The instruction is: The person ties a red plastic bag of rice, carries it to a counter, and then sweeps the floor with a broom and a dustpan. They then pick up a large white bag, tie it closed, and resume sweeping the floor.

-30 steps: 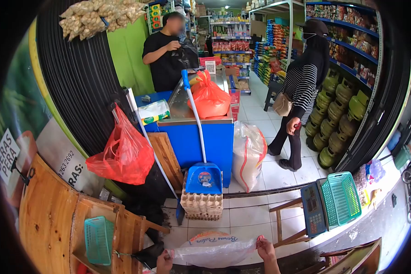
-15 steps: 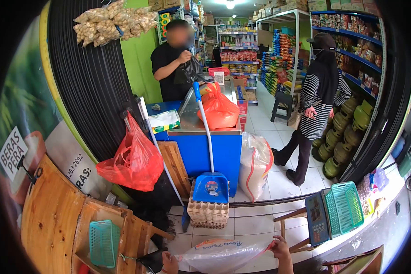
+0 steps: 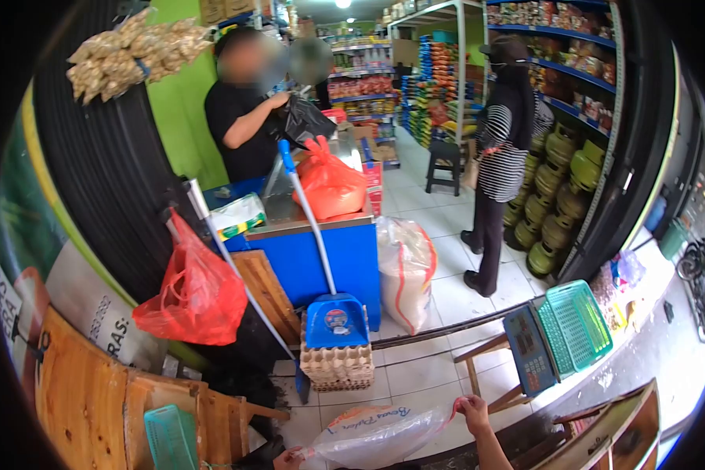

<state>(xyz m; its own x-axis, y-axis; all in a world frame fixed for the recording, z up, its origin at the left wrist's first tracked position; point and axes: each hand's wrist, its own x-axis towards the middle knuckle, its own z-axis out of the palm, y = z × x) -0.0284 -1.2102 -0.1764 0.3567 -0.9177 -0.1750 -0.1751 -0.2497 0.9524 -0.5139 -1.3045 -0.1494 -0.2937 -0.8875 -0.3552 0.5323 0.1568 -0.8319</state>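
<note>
A translucent plastic sack [image 3: 380, 437] with blue and orange lettering stretches between my two hands at the bottom of the view. My right hand [image 3: 472, 413] pinches its upper right corner, where a red edge shows. At the sack's left end my left hand [image 3: 288, 460] is closed on the other corner, partly cut off by the lower frame edge. Beyond the sack stand stacked egg trays [image 3: 337, 368] with a blue dustpan [image 3: 337, 321] on top.
A blue counter [image 3: 341, 266] holds an orange bag [image 3: 333, 184]. One person [image 3: 247, 117] stands behind it, another [image 3: 505, 149] near gas cylinders. A scale [image 3: 531, 352] with a green basket [image 3: 578, 325] is at right, wooden bins [image 3: 94, 384] at left.
The view has shifted right, so the shop appears further left. My right hand and its corner of the sack are slightly higher. The person at right has turned and their legs are closer together.
</note>
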